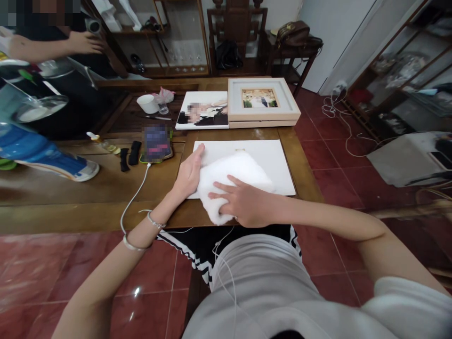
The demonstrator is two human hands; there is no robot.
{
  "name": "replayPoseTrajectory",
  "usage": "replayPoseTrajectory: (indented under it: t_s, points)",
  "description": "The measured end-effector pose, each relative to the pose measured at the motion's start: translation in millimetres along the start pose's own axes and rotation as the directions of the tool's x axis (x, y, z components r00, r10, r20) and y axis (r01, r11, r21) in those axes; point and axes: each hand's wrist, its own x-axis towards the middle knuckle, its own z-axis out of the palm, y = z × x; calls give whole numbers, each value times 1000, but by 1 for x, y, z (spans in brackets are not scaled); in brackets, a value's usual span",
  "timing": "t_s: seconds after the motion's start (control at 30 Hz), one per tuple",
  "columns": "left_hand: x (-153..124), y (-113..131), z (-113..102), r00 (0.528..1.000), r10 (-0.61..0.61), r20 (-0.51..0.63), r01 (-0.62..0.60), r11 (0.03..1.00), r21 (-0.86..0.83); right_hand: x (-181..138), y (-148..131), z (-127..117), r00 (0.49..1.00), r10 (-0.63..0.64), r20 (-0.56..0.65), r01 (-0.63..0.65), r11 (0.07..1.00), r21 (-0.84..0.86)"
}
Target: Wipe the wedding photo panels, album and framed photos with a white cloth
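A white folded cloth [235, 176] lies on a white flat board [268, 157] on the wooden table [155, 183]. My right hand [243, 202] rests on the cloth's near end, fingers spread over it and curled round its edge. My left hand [189, 174] lies flat against the cloth's left side, on the board's left edge, fingers stretched out.
Behind the board sit a framed photo in a white and wood frame [262, 101] and a photo print [205, 110]. To the left lie a phone [156, 143] with a white cable, black clips, a small bottle and a white cup [147, 103]. Another person [52, 44] stands at far left.
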Motion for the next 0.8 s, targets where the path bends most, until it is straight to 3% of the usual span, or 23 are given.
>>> replayPoseTrajectory:
  t_s: [0.17,0.33,0.43,0.53,0.7,0.8]
  points:
    - [2,-5,4,988,-1,152,-18,992,125,-23,17,-15,980,200,8,-200,980,5]
    - [3,-5,5,987,-2,163,-21,990,142,-9,61,-25,887,459,-42,-457,888,54]
    - [3,-3,4,986,-11,166,-14,988,153,15,86,-30,867,488,-100,-473,870,138]
    - [4,0,3,985,-12,170,-17,986,166,50,102,-33,880,456,-137,-421,880,221]
    - [6,3,0,985,29,171,-58,984,166,102,108,-34,899,413,-146,-371,895,248]
    - [6,2,1,985,56,163,-82,984,157,109,106,-33,888,439,-132,-406,887,222]
